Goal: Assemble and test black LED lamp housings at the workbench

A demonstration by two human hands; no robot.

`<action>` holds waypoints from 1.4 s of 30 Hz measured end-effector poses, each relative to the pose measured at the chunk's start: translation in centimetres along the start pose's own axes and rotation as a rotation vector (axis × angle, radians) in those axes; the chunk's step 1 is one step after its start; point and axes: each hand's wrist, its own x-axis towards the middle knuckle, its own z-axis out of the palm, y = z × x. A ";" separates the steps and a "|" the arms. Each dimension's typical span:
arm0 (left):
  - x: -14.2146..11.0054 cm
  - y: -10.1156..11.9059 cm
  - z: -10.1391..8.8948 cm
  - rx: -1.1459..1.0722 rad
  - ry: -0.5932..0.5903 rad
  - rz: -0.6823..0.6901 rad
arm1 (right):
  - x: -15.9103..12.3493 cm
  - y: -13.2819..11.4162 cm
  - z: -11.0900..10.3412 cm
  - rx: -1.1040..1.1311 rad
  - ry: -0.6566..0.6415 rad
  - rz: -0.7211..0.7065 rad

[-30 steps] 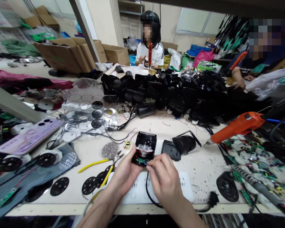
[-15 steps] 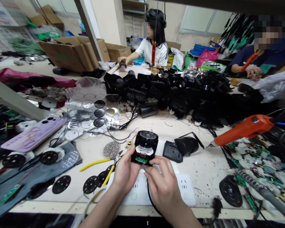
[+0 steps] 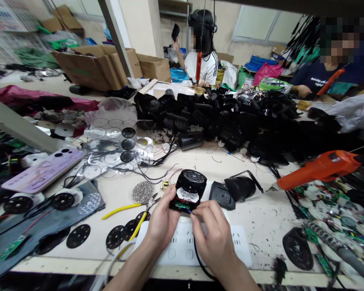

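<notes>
Left hand (image 3: 163,216) clamped on black housing (image 3: 190,186), above white power strip (image 3: 180,254) | right hand (image 3: 214,234) pinches blue wire (image 3: 188,210) at its lower edge | 1 pair of yellow-handled cutters (image 3: 141,222) (jaws apart) lies nearby

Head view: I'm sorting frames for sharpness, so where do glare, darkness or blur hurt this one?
Head view, left of centre: glare whitens patches of the clear disc sheet; head view, behind the bench centre: the pile of black parts merges into near-solid darkness; head view, lower right: the black plug looks smeared; head view, middle: the black housing reads fairly well.
</notes>
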 end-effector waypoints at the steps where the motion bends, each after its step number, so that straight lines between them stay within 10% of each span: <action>1: 0.0 0.0 0.0 0.027 -0.024 0.003 | 0.1 0.1 0.0 -0.003 0.010 0.018; 15: -0.8 -0.1 0.5 0.237 -0.022 -0.098 | 1.0 1.1 0.3 -0.070 0.046 0.206; 42: -0.6 -0.2 0.0 0.090 0.005 -0.109 | 1.6 -0.1 0.0 0.063 0.098 0.072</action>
